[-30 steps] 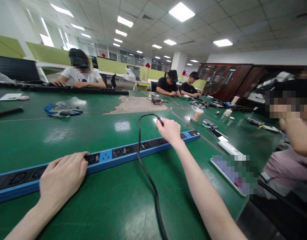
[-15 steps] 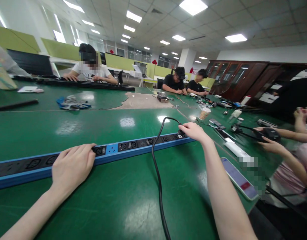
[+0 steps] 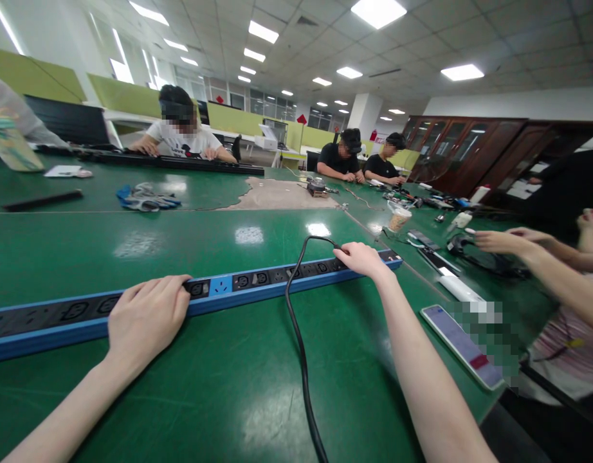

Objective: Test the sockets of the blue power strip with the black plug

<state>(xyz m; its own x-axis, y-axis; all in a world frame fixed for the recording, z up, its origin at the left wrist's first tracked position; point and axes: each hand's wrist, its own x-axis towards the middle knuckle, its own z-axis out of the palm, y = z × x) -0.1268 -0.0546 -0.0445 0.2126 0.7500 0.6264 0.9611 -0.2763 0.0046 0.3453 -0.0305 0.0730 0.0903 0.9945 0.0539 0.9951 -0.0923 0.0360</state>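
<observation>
A long blue and black power strip, with several sockets in a row and one bright blue outlet, lies across the green table. My left hand is closed over it left of the blue outlet, fingers wrapped round its far edge. Near the strip's right end, my right hand is closed on the plug of a black power cord. The plug is mostly hidden by my fingers and sits low against the strip; I cannot tell whether it is in a socket. From there the cord loops left over the strip and down toward me.
A phone lies right of my right forearm. Beyond it, a co-worker's hands handle a black cable. Gloves, a plastic cup and a white bar lie farther off. Other people sit across the table.
My right hand has shifted left and down onto the strip with the plug, uncovering the strip's right end. My left hand keeps its hold. The co-worker's hands at right have moved.
</observation>
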